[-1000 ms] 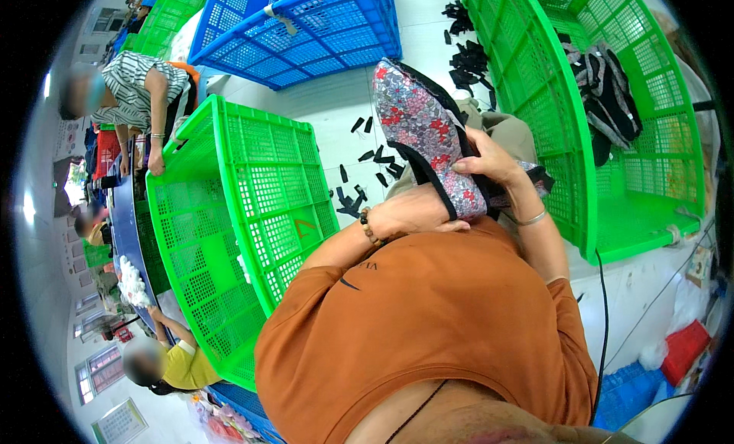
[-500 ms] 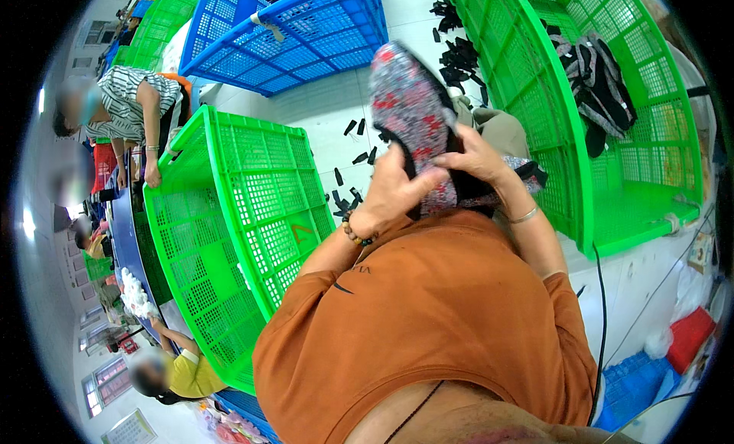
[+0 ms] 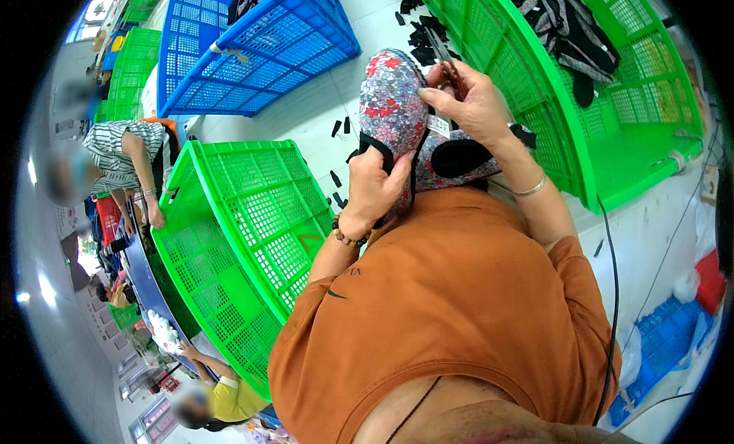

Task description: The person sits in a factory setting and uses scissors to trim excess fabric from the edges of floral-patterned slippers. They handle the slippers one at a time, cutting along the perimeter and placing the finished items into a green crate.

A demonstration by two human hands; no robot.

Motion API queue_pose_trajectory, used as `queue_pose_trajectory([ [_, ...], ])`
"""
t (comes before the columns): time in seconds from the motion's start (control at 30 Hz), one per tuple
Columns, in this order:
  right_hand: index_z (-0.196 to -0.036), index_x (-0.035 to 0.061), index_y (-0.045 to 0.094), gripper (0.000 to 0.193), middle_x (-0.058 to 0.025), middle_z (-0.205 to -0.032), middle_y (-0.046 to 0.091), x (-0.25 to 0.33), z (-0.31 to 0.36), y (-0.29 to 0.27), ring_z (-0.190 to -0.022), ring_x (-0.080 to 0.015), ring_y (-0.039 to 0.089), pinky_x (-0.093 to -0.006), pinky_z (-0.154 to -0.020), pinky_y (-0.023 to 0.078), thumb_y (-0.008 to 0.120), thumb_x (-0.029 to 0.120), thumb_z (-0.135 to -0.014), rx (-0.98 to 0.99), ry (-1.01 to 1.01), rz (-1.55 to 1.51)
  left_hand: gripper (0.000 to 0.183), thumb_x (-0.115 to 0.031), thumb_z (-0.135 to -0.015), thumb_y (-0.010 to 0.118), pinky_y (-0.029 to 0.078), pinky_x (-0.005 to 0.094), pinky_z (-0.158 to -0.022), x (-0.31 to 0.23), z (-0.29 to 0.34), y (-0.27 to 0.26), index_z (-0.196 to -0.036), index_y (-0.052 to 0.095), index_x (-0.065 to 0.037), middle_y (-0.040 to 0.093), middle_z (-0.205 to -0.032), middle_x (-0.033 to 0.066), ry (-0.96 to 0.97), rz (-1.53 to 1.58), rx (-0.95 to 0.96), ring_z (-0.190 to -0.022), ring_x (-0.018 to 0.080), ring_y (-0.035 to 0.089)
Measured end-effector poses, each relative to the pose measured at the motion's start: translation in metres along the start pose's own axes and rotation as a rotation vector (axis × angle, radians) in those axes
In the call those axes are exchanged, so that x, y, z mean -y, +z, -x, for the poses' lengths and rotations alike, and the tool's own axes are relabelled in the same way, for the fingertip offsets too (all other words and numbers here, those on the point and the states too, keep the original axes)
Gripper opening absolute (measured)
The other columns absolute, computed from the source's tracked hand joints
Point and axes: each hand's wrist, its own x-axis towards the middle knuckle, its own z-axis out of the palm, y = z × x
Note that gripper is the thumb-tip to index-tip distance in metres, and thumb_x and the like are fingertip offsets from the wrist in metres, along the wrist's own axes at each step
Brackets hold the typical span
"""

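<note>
A grey slipper (image 3: 390, 100) with a red floral pattern and black trim stands toe-up in front of me. My left hand (image 3: 375, 180) is closed round its heel end, the thumb along the opening. Beside its right edge, my right hand (image 3: 474, 100) grips a pair of scissors (image 3: 437, 48), blades pointing up and away; their handles are partly hidden by my fingers. The right thumb is close to the slipper's edge. On my lap lies a matching slipper (image 3: 493, 169) with a black opening, and a white tag (image 3: 439, 125) shows between the two.
Green crates stand at my left (image 3: 252, 192) and right (image 3: 527, 77), the right one holding several slippers (image 3: 569, 31). A blue crate (image 3: 267, 54) is ahead. Black pieces (image 3: 424, 43) litter the floor. Two people work at a table (image 3: 153, 280) on the left.
My right hand has left the slipper's opening and now holds scissors beside its edge. The slipper has turned more upright, its patterned face toward me. The view has shifted slightly.
</note>
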Motion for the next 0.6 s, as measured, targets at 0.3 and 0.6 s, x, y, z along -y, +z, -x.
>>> queue_pose_trajectory([
  [0.3,-0.087,-0.0017,0.062,0.014,0.0039,-0.071,0.056,0.004,0.001,-0.005,-0.063,-0.0023,0.047,-0.0174,-0.057,0.041,0.065,0.01,-0.08,0.008,-0.025,0.077,0.022,-0.005,-0.08,0.064,0.046,0.0262,-0.074,0.012,0.0,-0.005,-0.101,0.061,0.002,0.066,-0.092,0.0063,-0.019,0.19,0.168,-0.081,0.0112,0.059],
  [0.6,-0.087,-0.0015,0.063,0.013,0.0026,-0.072,0.058,-0.012,0.004,-0.006,-0.065,-0.0029,0.049,-0.0185,-0.059,0.042,0.064,0.011,-0.081,-0.032,-0.042,0.042,0.028,-0.003,-0.081,0.062,0.045,0.0268,-0.081,0.021,0.0,-0.004,-0.109,0.057,0.001,0.062,-0.102,0.0047,-0.068,0.434,0.202,-0.09,0.0119,0.057],
])
